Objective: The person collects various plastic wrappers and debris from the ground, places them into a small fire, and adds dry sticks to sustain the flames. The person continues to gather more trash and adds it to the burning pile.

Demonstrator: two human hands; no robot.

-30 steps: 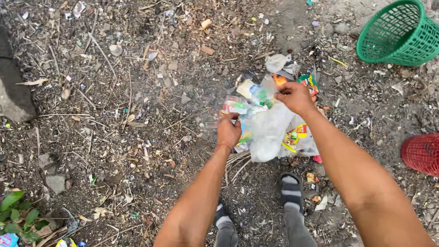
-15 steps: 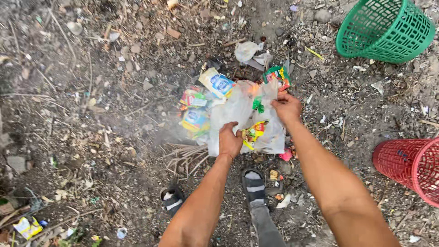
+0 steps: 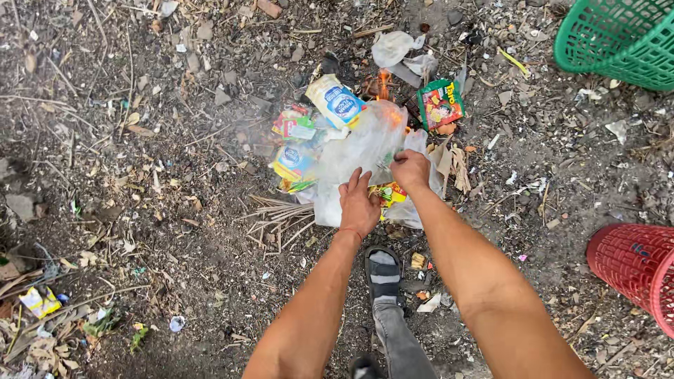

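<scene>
A heap of rubbish lies on the dirt: a clear plastic bag point(image 3: 365, 147), colourful snack wrappers point(image 3: 295, 151), a white and blue pouch point(image 3: 337, 102) and a green packet point(image 3: 440, 104). A small orange flame point(image 3: 383, 83) burns at the heap's far side, with thin smoke. My left hand point(image 3: 359, 203) rests flat on the plastic at the heap's near edge, fingers spread. My right hand point(image 3: 411, 168) pinches the clear plastic bag beside it.
A green basket point(image 3: 618, 38) stands at the top right, a red basket point(image 3: 635, 267) at the right edge. My sandalled foot point(image 3: 384, 274) is just below the heap. Dry palm strips point(image 3: 277, 214), stones, twigs and leaves litter the dirt; more scraps lie at the bottom left.
The view has shifted, so the heap sits higher in the frame. My left hand has flattened onto the plastic. A flame and smoke now show behind the bag.
</scene>
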